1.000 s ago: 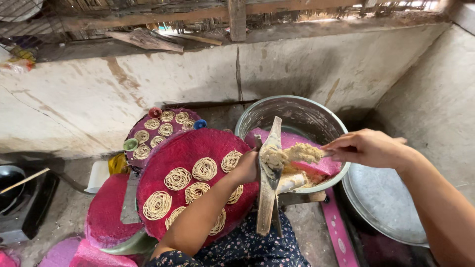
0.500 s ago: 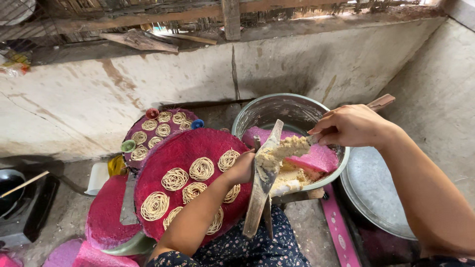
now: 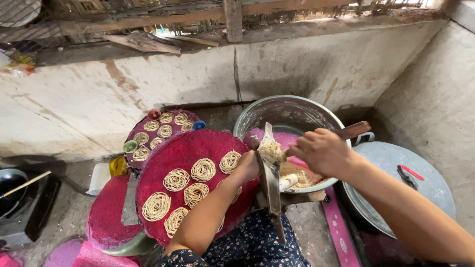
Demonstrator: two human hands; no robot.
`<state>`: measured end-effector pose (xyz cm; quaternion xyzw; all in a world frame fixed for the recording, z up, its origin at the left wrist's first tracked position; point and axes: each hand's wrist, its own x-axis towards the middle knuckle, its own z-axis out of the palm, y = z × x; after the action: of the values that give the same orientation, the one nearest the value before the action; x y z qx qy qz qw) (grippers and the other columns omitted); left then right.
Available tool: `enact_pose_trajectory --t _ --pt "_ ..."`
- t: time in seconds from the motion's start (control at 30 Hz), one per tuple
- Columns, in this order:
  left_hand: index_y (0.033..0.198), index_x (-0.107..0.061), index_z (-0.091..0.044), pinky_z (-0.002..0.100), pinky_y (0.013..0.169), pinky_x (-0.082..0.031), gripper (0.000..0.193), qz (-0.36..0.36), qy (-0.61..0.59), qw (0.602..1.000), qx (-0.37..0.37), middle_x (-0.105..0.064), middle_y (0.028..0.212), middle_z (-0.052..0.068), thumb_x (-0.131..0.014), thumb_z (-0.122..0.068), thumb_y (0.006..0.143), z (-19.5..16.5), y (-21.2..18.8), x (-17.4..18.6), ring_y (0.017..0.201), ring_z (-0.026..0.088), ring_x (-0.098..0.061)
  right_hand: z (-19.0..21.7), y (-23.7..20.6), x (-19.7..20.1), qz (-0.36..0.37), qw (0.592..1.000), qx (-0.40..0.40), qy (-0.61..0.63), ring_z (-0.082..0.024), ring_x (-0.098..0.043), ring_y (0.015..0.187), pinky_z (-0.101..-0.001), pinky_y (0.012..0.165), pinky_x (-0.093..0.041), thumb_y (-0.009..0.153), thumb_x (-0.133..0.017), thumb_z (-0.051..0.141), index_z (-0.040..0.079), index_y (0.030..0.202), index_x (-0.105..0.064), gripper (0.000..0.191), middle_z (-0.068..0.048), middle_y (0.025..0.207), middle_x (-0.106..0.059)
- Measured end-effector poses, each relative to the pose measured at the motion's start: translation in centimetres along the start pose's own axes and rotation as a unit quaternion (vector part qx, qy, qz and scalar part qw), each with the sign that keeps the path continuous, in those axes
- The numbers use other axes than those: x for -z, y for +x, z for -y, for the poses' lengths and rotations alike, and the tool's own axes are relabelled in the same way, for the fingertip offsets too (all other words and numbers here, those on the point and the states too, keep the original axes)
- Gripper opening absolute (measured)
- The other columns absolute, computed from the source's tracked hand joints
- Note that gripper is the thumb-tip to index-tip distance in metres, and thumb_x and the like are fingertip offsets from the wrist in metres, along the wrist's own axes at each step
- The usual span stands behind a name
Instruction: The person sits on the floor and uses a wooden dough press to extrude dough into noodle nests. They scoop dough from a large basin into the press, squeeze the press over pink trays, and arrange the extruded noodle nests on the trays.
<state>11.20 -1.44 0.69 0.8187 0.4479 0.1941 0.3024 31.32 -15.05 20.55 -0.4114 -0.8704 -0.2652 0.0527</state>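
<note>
My left hand (image 3: 246, 167) grips a long wooden press (image 3: 271, 190) held upright over my lap, beside a round red woven mat (image 3: 166, 148) carrying several coiled noodle nests (image 3: 203, 169). My right hand (image 3: 321, 151) holds a wooden-handled spatula (image 3: 354, 130) and pushes a lump of pale dough (image 3: 270, 151) against the top of the press. Just behind both hands stands a large metal bowl (image 3: 287, 101) with more dough inside.
A second red mat (image 3: 148, 126) with noodle nests and small coloured cups lies behind the first. A round metal lid (image 3: 391, 163) with a red-handled tool (image 3: 408, 176) sits to the right. Concrete walls close in behind and on the right. A dark stove (image 3: 20, 207) is at the left.
My right hand has moved left from over the bowl to the press, bringing the dough on the spatula onto its top. My left hand keeps its hold on the press.
</note>
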Motion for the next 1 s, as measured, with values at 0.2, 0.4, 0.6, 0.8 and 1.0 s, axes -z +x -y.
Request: enact_pose_trajectory --t 0.2,0.4,0.6,0.8,1.0 --pt "0.096 -0.076 -0.006 0.049 0.071 -0.057 0.023 -0.001 -0.022 1.000 -0.012 -0.073 0.087 0.024 -0.068 -0.026 0.088 0.6 0.4 0.8 0.084 0.042 -0.072 -4.5 -2.4 4.8 -0.076 0.977 -0.198 0.012 -0.017 -0.070 0.078 -0.0336 0.071 -0.054 0.082 -0.079 0.035 0.024 0.085 -0.078 0.011 0.005 0.078 -0.072" --pt "0.098 -0.076 -0.008 0.049 0.072 -0.057 0.027 0.005 -0.012 1.000 -0.001 -0.074 0.088 0.022 -0.071 -0.031 0.085 -0.8 -0.5 0.9 0.084 0.040 -0.073 -4.2 -0.7 3.7 -0.038 0.994 -0.095 0.038 -0.017 -0.070 0.077 -0.0348 0.069 -0.054 0.078 -0.076 0.029 0.024 0.087 -0.078 0.010 0.005 0.077 -0.071" --pt "0.098 -0.079 -0.009 0.049 0.075 -0.058 0.028 0.034 0.064 0.996 -0.047 -0.075 0.094 0.021 -0.073 -0.032 0.082 -1.5 -1.0 -0.1 0.089 0.041 -0.072 0.0 2.1 0.0 0.032 0.998 0.006 0.055 -0.017 -0.068 0.084 -0.0339 0.072 -0.053 0.081 -0.067 0.018 0.020 0.086 -0.073 0.008 0.003 0.080 -0.068" --pt "0.105 -0.074 -0.008 0.052 0.077 -0.055 0.029 -0.012 0.044 0.999 -0.027 -0.073 0.092 0.023 -0.070 -0.028 0.085 -1.1 -0.7 0.1 0.088 0.044 -0.070 -1.7 0.6 -0.1 0.017 0.995 -0.036 0.086 -0.020 -0.069 0.082 -0.0359 0.072 -0.053 0.080 -0.071 0.027 0.018 0.092 -0.075 0.015 0.001 0.081 -0.069" --pt "0.102 -0.073 -0.006 0.052 0.078 -0.056 0.027 -0.072 0.048 0.995 -0.058 -0.074 0.095 0.021 -0.065 -0.027 0.087 -0.9 0.4 -0.3 0.090 0.043 -0.070 -3.5 -5.2 0.4 -0.064 0.942 -0.289 0.162 -0.016 -0.069 0.079 -0.0307 0.067 -0.052 0.073 -0.083 0.029 0.018 0.093 -0.079 0.023 0.001 0.084 -0.075"
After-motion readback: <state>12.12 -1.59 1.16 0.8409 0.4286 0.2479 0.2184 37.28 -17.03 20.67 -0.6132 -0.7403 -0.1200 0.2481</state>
